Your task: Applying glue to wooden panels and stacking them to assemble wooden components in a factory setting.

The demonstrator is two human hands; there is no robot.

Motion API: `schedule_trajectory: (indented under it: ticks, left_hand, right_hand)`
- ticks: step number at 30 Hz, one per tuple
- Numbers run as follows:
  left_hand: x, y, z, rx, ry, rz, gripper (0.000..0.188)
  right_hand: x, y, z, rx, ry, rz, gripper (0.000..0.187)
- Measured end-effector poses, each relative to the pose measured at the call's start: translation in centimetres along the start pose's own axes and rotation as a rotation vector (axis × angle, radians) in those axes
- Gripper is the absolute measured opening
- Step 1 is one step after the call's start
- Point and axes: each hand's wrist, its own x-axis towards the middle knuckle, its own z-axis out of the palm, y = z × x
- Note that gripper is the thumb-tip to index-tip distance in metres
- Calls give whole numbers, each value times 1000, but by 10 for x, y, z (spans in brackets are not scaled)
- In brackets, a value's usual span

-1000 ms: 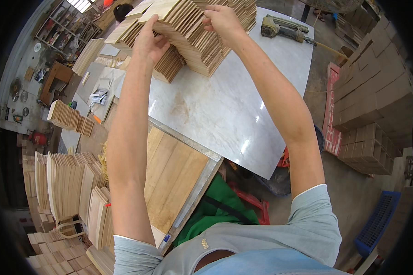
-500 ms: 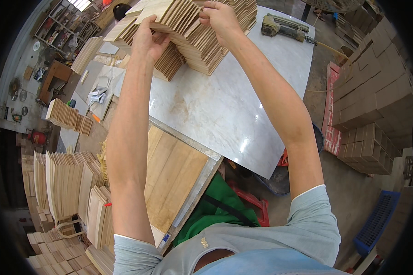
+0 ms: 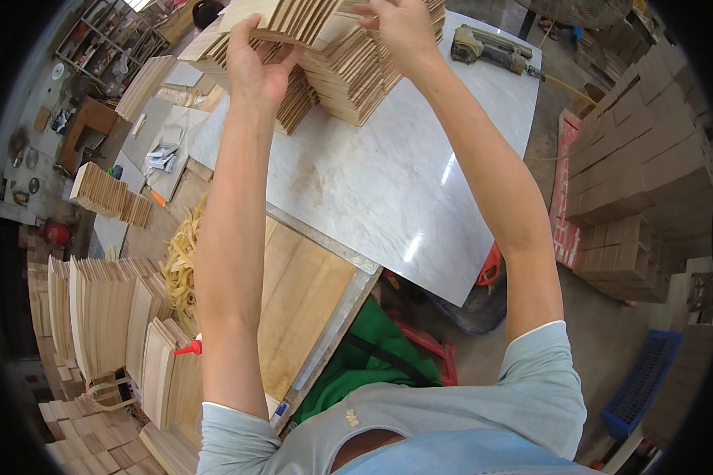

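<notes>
Both arms stretched forward. Left hand and right hand each grip closed on a fanned bundle of thin wood slats, above stacked slats on the pale counter.

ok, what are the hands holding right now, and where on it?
Both hands grip one bundle of thin wooden slats above the slat stack: left hand at its left end, right hand at its right end.

Cluttered workshop: concrete floor, marble tabletop, stacked cartons, shelving.
</notes>
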Motion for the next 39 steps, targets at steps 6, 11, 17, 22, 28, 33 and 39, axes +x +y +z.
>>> schedule_trajectory:
  ticks: [6,11,17,22,28,33,39]
  left_hand:
    - [-54,15,-25,-113,56,60,65]
    - [-151,17,-73,-21,83,55,61]
    - [-257,2,-108,-35,258,-56,67]
    - [-314,-4,-129,-8,372,-107,74]
    - [-372,-2,-150,-6,437,-147,83]
    - [-440,0,-171,-61,561,-253,85]
    - [-507,-3,-176,-57,583,-260,88]
  right_hand:
    - [5,18,-10,-946,-61,-570,50]
    - [-7,-19,23,-1202,-251,-210,61]
    - [3,-4,20,-1376,-295,-195,61]
    - [5,-34,22,-1081,-249,-66,60]
    - [-11,-62,-3,-381,-334,23,40]
    - [-112,-57,10,-316,-639,40,52]
    - [-248,24,87,-336,-1251,77,69]
